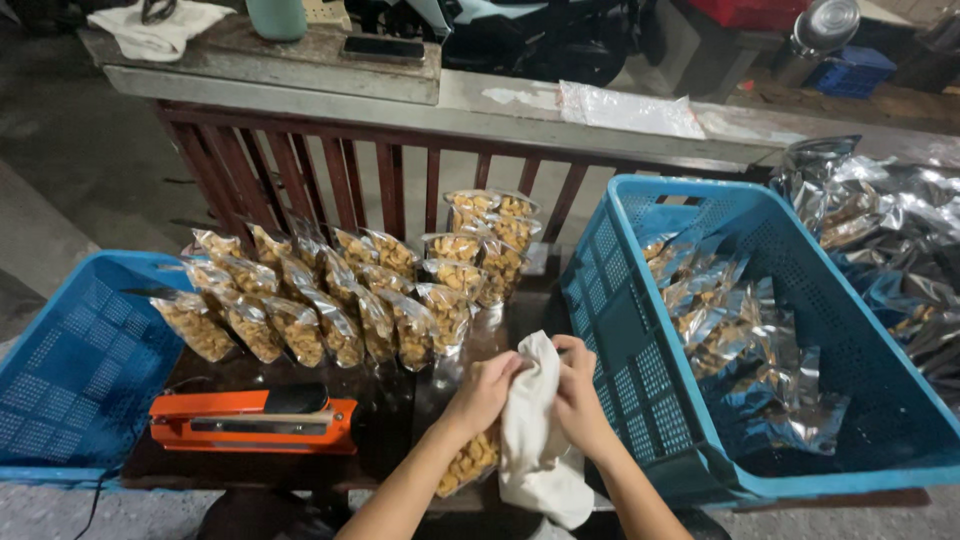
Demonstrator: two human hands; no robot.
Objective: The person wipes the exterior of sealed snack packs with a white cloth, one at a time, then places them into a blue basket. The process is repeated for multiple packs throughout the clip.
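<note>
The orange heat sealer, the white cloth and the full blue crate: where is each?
orange heat sealer [250, 420], head view, middle of its body.
white cloth [535, 440], head view, hanging fold.
blue crate [610, 330], head view, left wall.

I count two blue crates [640, 330], at nine and three o'clock, one orange heat sealer [255, 420] and one white cloth [535, 450]

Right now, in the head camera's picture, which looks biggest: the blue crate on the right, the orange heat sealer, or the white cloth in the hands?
1. Blue crate on the right, clearly largest.
2. Orange heat sealer and white cloth: about alike. The cloth is bunched and nearer the camera, so I won't rank them.
</note>
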